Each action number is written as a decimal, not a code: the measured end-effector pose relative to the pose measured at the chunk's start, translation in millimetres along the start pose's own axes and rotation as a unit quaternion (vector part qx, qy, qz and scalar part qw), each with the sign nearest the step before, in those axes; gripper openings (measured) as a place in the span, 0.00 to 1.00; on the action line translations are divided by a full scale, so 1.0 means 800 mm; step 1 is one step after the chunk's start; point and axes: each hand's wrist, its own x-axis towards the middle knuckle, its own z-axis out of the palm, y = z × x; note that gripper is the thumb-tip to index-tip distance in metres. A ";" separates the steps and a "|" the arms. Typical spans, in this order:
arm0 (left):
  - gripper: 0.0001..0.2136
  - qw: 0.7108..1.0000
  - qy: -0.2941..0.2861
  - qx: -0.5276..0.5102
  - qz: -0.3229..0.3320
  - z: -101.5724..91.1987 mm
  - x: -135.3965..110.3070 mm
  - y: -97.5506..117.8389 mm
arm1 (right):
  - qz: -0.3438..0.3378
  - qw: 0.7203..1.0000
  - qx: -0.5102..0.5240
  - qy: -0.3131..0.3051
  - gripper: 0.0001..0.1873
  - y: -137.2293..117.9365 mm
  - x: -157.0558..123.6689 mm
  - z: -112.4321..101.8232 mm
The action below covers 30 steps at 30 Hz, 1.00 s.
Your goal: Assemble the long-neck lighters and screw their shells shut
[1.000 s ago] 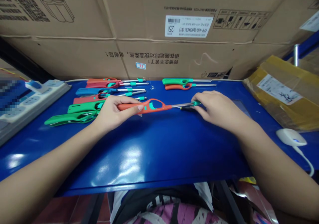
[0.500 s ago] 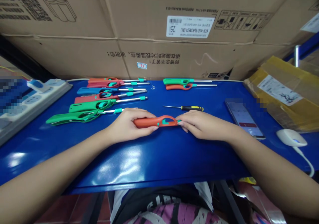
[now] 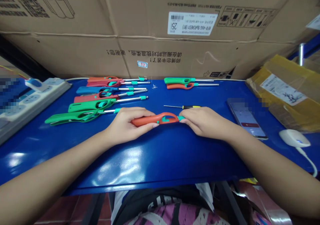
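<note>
My left hand (image 3: 131,123) is closed round the handle of an orange long-nosed lighter (image 3: 147,120), held level above the blue table top. My right hand (image 3: 200,121) pinches the other end, at the teal piece in front of the trigger loop; its fingers hide the metal tube. Just behind the right hand lies a black and yellow screwdriver (image 3: 186,107), partly covered by it. To the left, several lighters in green, blue, red and orange lie in a row, the nearest a green lighter (image 3: 72,117). Farther back rest another green lighter (image 3: 177,80) and an orange lighter (image 3: 178,85).
A large cardboard box (image 3: 142,24) stands along the back edge. On the left is a white power strip (image 3: 32,99). A phone (image 3: 246,120), a white corded device (image 3: 294,138) and a yellow-taped parcel (image 3: 282,88) sit on the right.
The right hand has shifted slightly right, and more of the teal piece at the lighter's front shows. The hand now covers more of the screwdriver. The left hand keeps its hold.
</note>
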 end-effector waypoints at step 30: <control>0.12 0.994 -0.018 -0.087 -0.059 0.025 -0.004 0.001 | -0.031 0.983 0.155 0.095 0.17 -0.009 0.002 0.012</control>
